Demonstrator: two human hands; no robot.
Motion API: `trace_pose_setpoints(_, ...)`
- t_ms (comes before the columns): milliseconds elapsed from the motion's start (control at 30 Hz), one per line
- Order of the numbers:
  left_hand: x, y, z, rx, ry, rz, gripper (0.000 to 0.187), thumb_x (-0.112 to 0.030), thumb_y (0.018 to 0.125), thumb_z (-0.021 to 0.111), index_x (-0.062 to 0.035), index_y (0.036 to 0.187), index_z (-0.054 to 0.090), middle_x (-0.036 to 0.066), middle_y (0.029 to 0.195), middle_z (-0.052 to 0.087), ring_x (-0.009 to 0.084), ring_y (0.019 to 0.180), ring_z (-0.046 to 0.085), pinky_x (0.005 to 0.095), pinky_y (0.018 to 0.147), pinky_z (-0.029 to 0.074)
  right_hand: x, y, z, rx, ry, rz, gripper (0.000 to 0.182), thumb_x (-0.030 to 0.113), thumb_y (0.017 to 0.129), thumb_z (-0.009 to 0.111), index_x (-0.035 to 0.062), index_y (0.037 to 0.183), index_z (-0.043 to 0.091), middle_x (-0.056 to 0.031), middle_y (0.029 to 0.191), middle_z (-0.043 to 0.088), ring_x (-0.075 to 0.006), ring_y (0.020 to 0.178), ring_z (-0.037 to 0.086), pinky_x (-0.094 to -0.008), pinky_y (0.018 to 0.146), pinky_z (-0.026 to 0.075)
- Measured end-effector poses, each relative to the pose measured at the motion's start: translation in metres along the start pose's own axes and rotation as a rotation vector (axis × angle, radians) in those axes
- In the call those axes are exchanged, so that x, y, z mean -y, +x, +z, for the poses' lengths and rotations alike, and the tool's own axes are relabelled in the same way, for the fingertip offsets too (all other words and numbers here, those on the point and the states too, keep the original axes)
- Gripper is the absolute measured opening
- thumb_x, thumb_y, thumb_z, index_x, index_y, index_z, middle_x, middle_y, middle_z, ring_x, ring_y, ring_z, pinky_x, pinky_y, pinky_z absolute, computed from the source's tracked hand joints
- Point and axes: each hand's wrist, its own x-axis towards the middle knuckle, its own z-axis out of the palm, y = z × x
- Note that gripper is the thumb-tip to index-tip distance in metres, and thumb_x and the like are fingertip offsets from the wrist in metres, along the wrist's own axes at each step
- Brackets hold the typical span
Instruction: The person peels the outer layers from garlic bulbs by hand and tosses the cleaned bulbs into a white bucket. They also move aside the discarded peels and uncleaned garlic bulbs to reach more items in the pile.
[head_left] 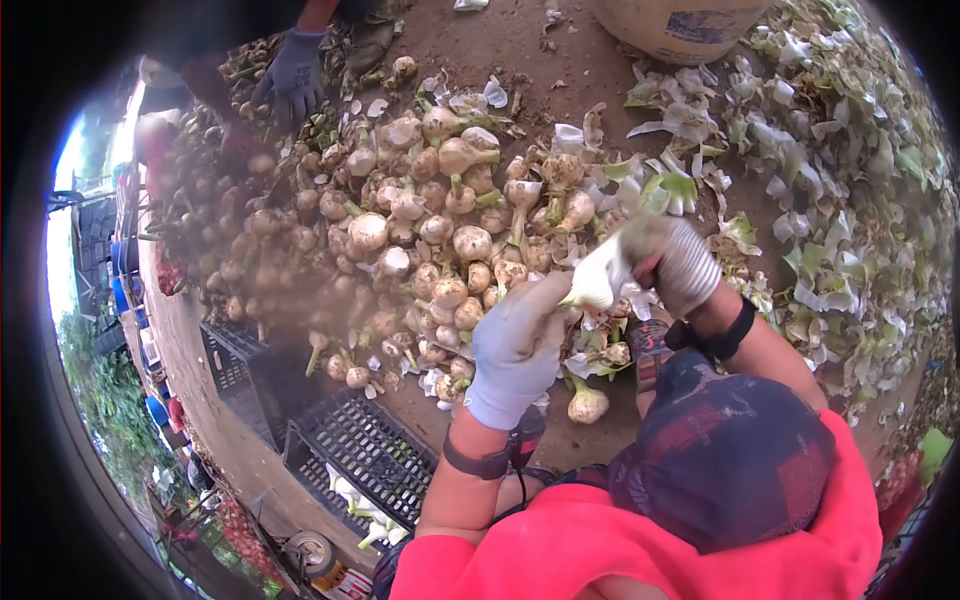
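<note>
White onion bulb (592,283), outer skin partly peeled; held above the pile.

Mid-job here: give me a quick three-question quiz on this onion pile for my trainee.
1. True or false: the person's gloved left hand and right hand both hold the peeled white onion bulb.
2. Where do the black slatted plastic crates lie? A) to the person's left B) on top of the heap of unpeeled onions C) against the tan bucket
3. Fill in: the co-worker's hand at the heap's far edge wears a ___ glove.
Key: 1 true; 2 A; 3 blue.
</note>
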Motion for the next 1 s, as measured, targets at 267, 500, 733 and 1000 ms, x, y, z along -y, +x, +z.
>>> trace_pose_setpoints(267,-0.002,0.009,0.016,-0.649,-0.964,-0.783,0.013,-0.010,0.092,0.056,-0.0023,0.102,0.058,0.004,0.082,0.062,0.0094,0.063,0.058,0.0221,0.049,0.047,0.026,-0.017,-0.011,-0.401,-1.625,-0.519,0.047,0.010,0.080,0.059,0.0091,0.125,0.046,-0.0150,0.087,0.066,-0.0314,0.064,0.064,-0.0391,0.055,0.053)
trace_pose_setpoints(500,-0.036,0.021,0.053,-0.451,-1.032,-0.856,0.011,-0.012,0.090,0.059,-0.0071,0.094,0.050,0.000,0.069,0.054,0.0039,0.051,0.047,0.0188,0.040,0.040,0.008,0.001,0.032,-0.160,-1.483,-0.976,0.037,0.014,0.073,0.063,-0.0006,0.106,0.057,-0.0117,0.076,0.060,-0.0275,0.065,0.061,-0.0392,0.057,0.049)
trace_pose_setpoints(733,-0.035,0.024,0.046,-0.349,-1.085,-0.928,0.013,-0.012,0.090,0.059,-0.0090,0.088,0.046,-0.001,0.066,0.049,0.0029,0.048,0.042,0.0184,0.037,0.034,0.017,0.003,0.033,-0.024,-1.582,-0.926,0.027,0.013,0.073,0.060,0.0029,0.098,0.061,-0.0097,0.068,0.058,-0.0247,0.059,0.059,-0.0367,0.053,0.047)
trace_pose_setpoints(1000,-0.036,0.003,0.027,-0.261,-1.666,-0.783,0.009,-0.012,0.087,0.056,-0.0095,0.096,0.053,0.005,0.079,0.052,0.0085,0.057,0.044,0.0224,0.045,0.036,0.024,0.034,-0.085,-0.761,-1.331,-0.432,0.023,0.012,0.074,0.062,0.0061,0.095,0.067,-0.0137,0.098,0.066,-0.0297,0.090,0.062,-0.0392,0.079,0.049)
